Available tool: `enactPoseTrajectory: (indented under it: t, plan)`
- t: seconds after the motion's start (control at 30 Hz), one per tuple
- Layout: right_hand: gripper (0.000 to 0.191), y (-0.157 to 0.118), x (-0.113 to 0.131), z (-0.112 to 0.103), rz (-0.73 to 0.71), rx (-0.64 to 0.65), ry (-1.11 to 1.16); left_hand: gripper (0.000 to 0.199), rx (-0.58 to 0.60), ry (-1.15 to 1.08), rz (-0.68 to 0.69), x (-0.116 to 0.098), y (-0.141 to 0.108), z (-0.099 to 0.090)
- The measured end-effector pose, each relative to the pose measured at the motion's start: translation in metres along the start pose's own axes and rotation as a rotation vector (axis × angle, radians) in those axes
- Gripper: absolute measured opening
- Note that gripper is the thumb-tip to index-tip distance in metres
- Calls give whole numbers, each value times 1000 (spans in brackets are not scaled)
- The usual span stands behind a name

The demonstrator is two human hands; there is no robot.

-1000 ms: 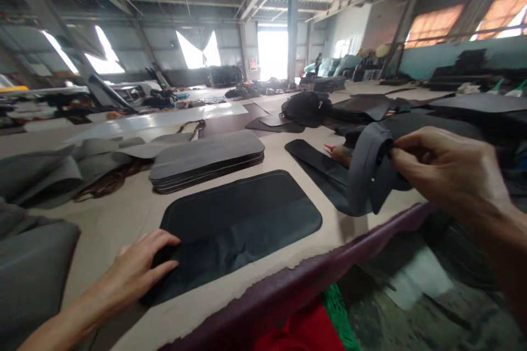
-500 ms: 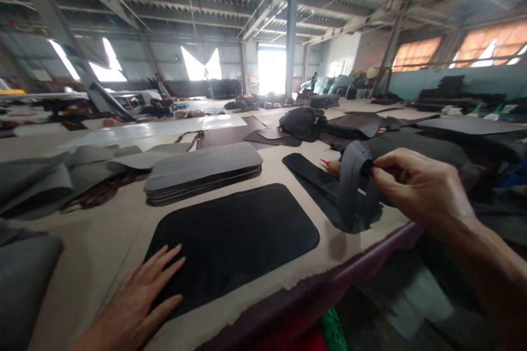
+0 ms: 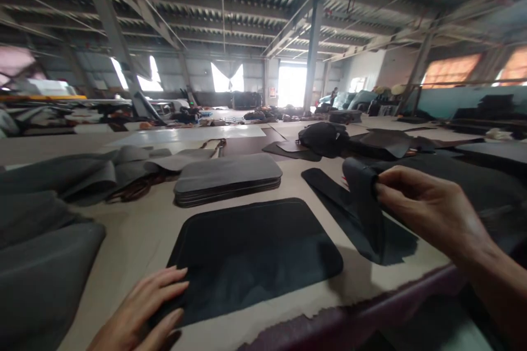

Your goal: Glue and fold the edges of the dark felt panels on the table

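Observation:
A black leather-like panel point(image 3: 255, 258) with rounded corners lies flat on the table in front of me. My left hand point(image 3: 144, 304) rests at its near left corner, fingers stretched over the edge and thumb apart. At the right, my right hand point(image 3: 424, 203) pinches the upper end of a dark strip point(image 3: 366, 208), which hangs bent from the fingertips. Under and beside it, another long black strip point(image 3: 329, 192) lies slantwise on the table. Behind the panel sits a neat stack of grey rounded pieces point(image 3: 228, 175).
Grey folded sheets point(image 3: 49, 252) cover the table's left side, with brown scraps point(image 3: 135, 189) by them. A black bundle point(image 3: 323, 138) and dark sheets lie toward the back right. The table's ragged front edge point(image 3: 313, 315) runs along the bottom right.
The view has swung left, so things sit farther right in the picture. The strip in my right hand has turned from a grey-faced loop to a darker, more upright fold. My left hand stays by the panel.

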State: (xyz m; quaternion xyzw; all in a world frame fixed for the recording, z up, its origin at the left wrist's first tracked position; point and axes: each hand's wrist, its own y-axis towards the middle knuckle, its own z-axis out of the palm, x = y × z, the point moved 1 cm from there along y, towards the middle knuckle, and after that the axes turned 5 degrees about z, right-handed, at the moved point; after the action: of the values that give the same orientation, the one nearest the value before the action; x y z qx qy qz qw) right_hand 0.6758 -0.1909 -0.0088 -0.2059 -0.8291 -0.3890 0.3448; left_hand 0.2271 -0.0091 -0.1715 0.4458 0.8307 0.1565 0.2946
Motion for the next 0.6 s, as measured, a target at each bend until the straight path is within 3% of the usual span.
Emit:
enactPoseTrajectory:
  t: [0.1, 0.23, 0.33, 0.43, 0.6]
  plan:
    - [30, 1, 24, 15, 44, 14, 195, 24, 95, -276, -143, -44, 24, -4]
    - [31, -1, 61, 31, 113, 62, 408, 37, 163, -689, -391, -95, 53, 17]
    - [31, -5, 82, 39, 124, 126, 542, 43, 150, -1012, -552, -116, 65, 42]
    - [34, -8, 95, 46, 126, 180, 663, 53, 112, -1328, -616, -131, 74, 63]
    - [37, -11, 93, 55, 120, 241, 648, 53, 28, -1751, -681, -150, 89, 78]
